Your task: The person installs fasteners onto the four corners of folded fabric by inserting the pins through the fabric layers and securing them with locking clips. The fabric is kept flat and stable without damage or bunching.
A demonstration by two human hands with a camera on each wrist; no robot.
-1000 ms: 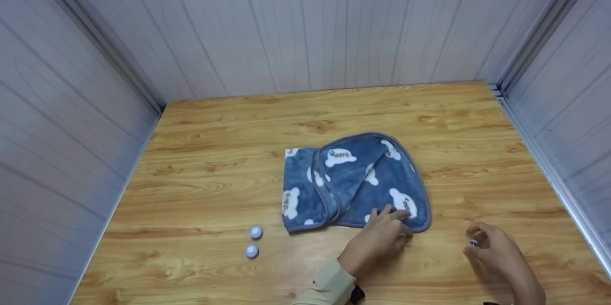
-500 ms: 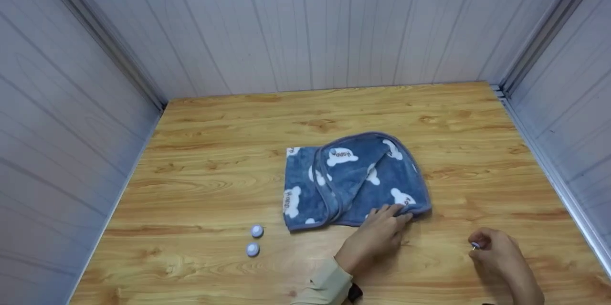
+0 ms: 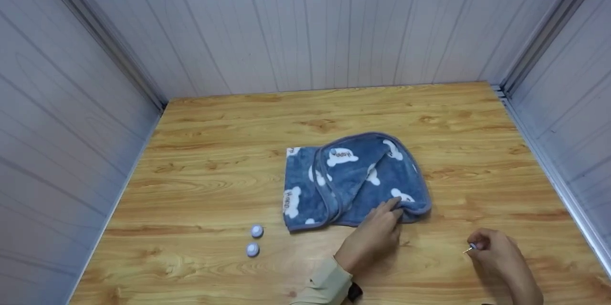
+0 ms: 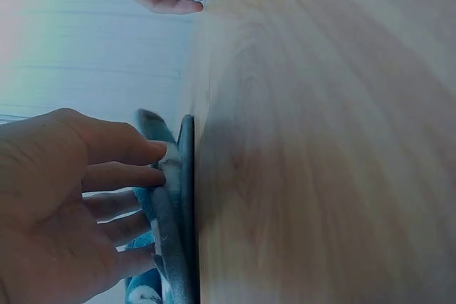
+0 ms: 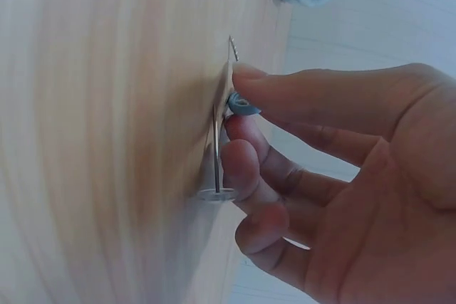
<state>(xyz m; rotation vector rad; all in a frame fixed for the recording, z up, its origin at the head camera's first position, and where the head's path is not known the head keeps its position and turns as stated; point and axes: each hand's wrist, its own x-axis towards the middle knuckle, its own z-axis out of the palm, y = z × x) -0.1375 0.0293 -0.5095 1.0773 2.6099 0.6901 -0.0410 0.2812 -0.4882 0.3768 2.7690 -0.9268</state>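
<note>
A folded blue blanket point(image 3: 355, 185) with white bear prints lies mid-table. My left hand point(image 3: 374, 236) holds its near right edge, where the top layer is lifted and turned back. In the left wrist view, the thumb and index fingertips meet the cloth edge point(image 4: 169, 236); the exact grip is partly hidden. To the right, apart from the blanket, my right hand point(image 3: 496, 250) pinches a small pin with a bluish round cap point(image 5: 244, 103). Its ridged tip point(image 5: 234, 48) points past the thumb. A clear disc with a straight metal spike point(image 5: 216, 154) stands beside the curled lower fingers.
Two round pale-purple caps, one point(image 3: 257, 231) just behind the other point(image 3: 252, 249), lie on the wooden table point(image 3: 215, 152) left of the blanket. Light panelled walls point(image 3: 305, 28) enclose the table at the back and both sides.
The blanket's near right corner has been lifted and turned back by my left hand. The pin in my right hand has turned, so its metal shaft now points left.
</note>
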